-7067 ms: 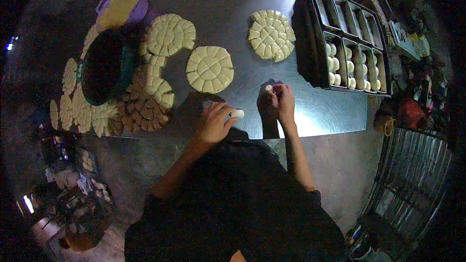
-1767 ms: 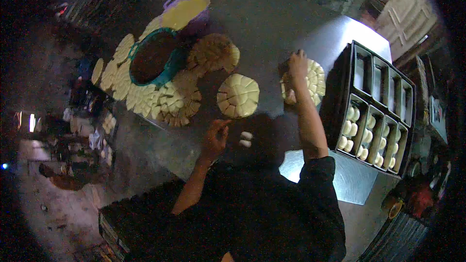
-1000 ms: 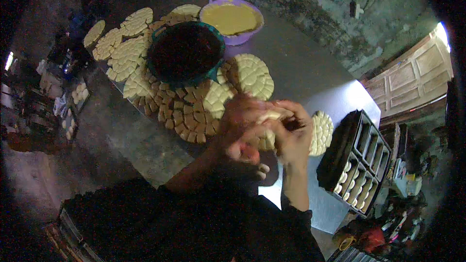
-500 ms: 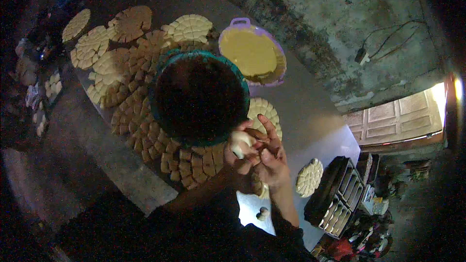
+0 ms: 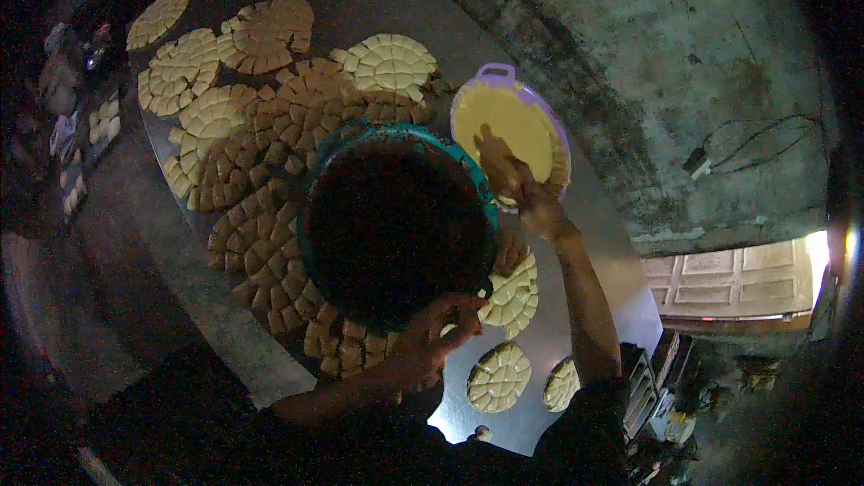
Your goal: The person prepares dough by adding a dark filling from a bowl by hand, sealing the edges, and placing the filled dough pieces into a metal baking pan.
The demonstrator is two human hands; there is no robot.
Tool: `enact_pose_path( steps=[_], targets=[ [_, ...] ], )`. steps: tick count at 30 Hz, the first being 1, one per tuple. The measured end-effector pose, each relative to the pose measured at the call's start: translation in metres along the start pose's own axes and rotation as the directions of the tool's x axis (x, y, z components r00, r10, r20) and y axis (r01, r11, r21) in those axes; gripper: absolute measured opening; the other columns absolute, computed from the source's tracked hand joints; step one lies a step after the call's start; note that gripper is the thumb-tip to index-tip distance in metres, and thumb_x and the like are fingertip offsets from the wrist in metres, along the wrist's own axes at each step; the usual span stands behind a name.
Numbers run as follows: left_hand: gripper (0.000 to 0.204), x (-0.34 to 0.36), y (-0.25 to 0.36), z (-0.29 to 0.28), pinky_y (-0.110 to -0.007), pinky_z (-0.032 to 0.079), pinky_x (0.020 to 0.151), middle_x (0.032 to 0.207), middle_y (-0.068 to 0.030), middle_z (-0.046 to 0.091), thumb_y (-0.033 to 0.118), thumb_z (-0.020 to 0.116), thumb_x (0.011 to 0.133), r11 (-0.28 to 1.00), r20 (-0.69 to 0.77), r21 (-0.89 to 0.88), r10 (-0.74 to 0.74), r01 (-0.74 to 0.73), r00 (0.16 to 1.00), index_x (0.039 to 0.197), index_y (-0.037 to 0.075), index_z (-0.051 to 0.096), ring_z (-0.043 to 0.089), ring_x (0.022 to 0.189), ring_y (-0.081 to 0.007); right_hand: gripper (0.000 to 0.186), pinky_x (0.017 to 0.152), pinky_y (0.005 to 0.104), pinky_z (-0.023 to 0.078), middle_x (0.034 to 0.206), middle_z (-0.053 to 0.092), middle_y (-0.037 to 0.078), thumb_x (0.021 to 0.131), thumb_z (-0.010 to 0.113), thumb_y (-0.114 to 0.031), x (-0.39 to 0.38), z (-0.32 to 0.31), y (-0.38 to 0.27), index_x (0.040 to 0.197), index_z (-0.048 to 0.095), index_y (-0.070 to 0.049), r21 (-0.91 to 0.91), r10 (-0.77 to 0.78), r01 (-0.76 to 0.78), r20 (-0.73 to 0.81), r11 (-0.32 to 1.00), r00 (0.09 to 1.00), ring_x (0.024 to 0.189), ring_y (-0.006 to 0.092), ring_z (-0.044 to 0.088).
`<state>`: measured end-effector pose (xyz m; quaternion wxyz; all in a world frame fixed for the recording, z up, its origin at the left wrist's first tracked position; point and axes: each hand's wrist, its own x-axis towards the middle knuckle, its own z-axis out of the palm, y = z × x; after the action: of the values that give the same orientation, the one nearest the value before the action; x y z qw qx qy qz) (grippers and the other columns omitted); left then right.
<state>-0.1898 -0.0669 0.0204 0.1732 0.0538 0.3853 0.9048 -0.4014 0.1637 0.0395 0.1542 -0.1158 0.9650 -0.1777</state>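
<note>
Right hand [image 5: 506,178] in purple bowl [image 5: 551,117], left hand [image 5: 430,342] beside teal bowl [image 5: 355,137]

The hands part: the right hand [image 5: 511,182] now reaches far into the purple bowl [image 5: 511,126], the left hand [image 5: 432,335] stays near.

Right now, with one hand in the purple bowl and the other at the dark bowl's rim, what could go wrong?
1. The right hand reaches over the teal-rimmed dark bowl into the purple bowl; the forearm might knock the dark bowl's rim.
2. Scored dough rounds crowd the table, some overlapping and tucked under the dark bowl; shifting it could smear them.
3. The left hand pinches a small dough piece near another round; a drop could mar it.
</note>
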Motion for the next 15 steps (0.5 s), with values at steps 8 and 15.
enact_pose_path(
  steps=[8,15],
  targets=[
    [0.046,-0.026,0.023,0.032,-0.036,0.044,0.101,0.126,-0.0084,0.055,0.023,0.055,0.103,0.984,-0.169,0.177,0.039,-0.008,0.985,0.143,0.002,0.043,0.056,0.116,-0.0188,0.038,0.085,0.0272,0.05,0.11,0.069,0.009,0.102,0.058,-0.014,-0.165,0.006,-0.106,0.138,0.05,-0.005,0.886,0.09,0.18,-0.24,0.428,0.966,0.1,0.0128,0.063],
    [0.044,-0.082,-0.001,0.084,-0.04,0.039,0.113,0.134,-0.011,0.056,0.031,0.054,0.104,0.912,-0.021,-0.395,-0.124,0.106,0.992,0.134,-0.001,0.05,0.051,0.13,-0.0225,0.021,0.074,0.0236,0.05,0.1,0.072,0.007,0.099,0.063,-0.011,-0.302,0.041,-0.137,0.118,0.058,-0.002,0.861,0.164,0.466,-0.5,0.206,0.851,0.082,0.0077,0.064]
  ],
)
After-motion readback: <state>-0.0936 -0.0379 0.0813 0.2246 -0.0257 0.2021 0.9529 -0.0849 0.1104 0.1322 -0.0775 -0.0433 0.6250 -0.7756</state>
